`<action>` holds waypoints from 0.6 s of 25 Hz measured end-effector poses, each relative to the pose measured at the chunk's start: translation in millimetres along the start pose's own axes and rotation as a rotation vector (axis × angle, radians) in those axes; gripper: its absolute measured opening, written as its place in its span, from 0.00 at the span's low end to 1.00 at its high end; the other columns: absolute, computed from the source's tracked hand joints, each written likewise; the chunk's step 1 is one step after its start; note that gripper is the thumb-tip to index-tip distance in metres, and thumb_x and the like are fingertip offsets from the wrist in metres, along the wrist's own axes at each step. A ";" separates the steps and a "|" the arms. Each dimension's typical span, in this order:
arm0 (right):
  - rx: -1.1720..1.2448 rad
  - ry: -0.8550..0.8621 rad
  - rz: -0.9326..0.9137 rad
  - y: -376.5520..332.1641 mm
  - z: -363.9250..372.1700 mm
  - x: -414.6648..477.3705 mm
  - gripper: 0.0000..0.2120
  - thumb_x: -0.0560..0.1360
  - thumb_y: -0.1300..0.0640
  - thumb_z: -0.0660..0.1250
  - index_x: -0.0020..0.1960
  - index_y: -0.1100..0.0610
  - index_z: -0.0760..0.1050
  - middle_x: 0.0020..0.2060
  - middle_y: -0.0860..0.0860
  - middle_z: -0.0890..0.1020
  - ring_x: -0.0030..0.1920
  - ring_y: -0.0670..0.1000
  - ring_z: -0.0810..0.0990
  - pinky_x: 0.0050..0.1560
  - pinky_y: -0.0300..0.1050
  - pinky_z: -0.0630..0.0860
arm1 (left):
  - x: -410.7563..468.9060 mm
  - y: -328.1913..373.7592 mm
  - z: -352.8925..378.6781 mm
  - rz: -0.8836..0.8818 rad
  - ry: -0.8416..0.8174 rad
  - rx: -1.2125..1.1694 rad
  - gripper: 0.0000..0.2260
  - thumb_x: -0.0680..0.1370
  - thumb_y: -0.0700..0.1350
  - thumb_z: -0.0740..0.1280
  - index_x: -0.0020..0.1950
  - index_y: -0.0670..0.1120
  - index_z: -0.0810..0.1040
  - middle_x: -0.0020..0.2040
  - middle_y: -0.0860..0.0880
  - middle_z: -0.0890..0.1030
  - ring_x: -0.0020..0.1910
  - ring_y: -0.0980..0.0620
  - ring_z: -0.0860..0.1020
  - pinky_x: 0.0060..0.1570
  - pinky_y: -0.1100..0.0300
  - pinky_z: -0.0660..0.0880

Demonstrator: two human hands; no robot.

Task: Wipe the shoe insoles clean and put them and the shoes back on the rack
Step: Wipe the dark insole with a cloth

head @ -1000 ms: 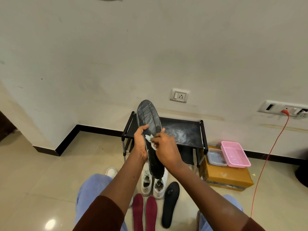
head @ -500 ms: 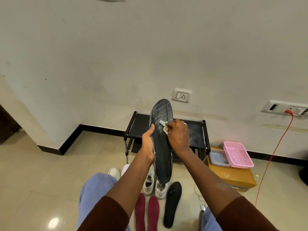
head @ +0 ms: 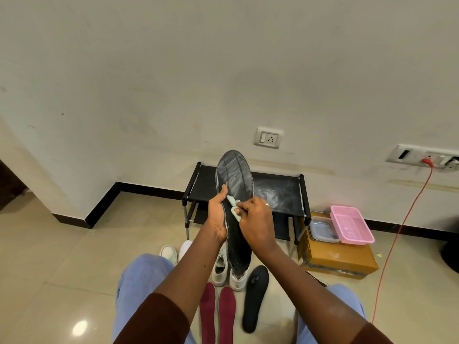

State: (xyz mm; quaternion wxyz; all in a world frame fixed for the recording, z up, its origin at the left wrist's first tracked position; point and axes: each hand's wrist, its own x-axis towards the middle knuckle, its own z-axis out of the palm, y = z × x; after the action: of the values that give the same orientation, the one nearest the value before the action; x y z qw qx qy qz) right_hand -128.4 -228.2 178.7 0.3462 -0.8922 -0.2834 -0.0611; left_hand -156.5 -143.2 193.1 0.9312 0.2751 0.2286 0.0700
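above a glossy beige tile floor (head: 49,256), the left grip (head: 218,219) curls round a long, scuffed dark grey insole (head: 236,184) held upright. the right grip (head: 255,224) pinches a crumpled pale wipe (head: 232,202) against it. behind stands a black rack (head: 280,192), dusty on top, against a cream wall (head: 223,70).

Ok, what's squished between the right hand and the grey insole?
A small pale wipe, pinched by the right hand and pressed on the grey insole that the left hand holds up. The head view shows it.
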 end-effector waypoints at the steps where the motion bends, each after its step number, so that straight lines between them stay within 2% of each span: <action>1: -0.009 0.023 0.019 0.9 -1.6 4.6 0.11 0.76 0.62 0.64 0.55 0.62 0.79 0.47 0.58 0.79 0.51 0.56 0.74 0.49 0.48 0.73 | -0.9 -1.8 0.8 -0.004 0.012 0.027 0.25 0.81 0.53 0.55 0.39 0.38 0.84 0.34 0.41 0.83 0.30 0.47 0.82 0.31 0.59 0.80; 4: -0.054 0.085 0.109 7.4 -8.7 26.8 0.11 0.77 0.61 0.63 0.56 0.63 0.79 0.49 0.60 0.78 0.52 0.57 0.74 0.49 0.49 0.74 | -6.0 -6.4 5.6 -0.007 0.043 0.119 0.21 0.81 0.54 0.54 0.47 0.40 0.79 0.35 0.43 0.84 0.34 0.47 0.82 0.36 0.58 0.77; 7: -0.067 0.119 0.154 9.6 -13.1 38.5 0.11 0.77 0.61 0.62 0.58 0.61 0.78 0.50 0.60 0.79 0.53 0.57 0.74 0.48 0.48 0.72 | -4.7 -6.6 7.5 -0.014 0.063 0.137 0.20 0.81 0.55 0.55 0.49 0.41 0.79 0.35 0.43 0.84 0.40 0.45 0.79 0.41 0.54 0.75; 12: 0.007 0.099 0.195 9.7 -10.6 30.2 0.11 0.76 0.61 0.64 0.57 0.61 0.78 0.51 0.59 0.79 0.53 0.56 0.75 0.50 0.46 0.71 | -0.2 -2.9 9.3 0.013 0.036 0.146 0.23 0.81 0.57 0.53 0.50 0.41 0.78 0.36 0.43 0.84 0.37 0.47 0.82 0.41 0.55 0.75; 15: 0.014 0.053 0.160 7.5 -12.3 22.9 0.10 0.75 0.62 0.65 0.55 0.61 0.80 0.50 0.58 0.80 0.52 0.55 0.75 0.52 0.47 0.73 | 1.7 -1.7 10.7 0.060 -0.006 0.089 0.27 0.81 0.59 0.50 0.47 0.41 0.80 0.37 0.43 0.84 0.34 0.49 0.83 0.36 0.59 0.79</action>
State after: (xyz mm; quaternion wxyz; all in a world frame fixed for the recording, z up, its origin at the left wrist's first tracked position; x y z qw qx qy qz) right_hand -104.2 -230.1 190.6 0.3635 -0.9077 -0.2024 -0.0550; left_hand -149.9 -149.3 199.5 0.9163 0.3232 0.2201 0.0867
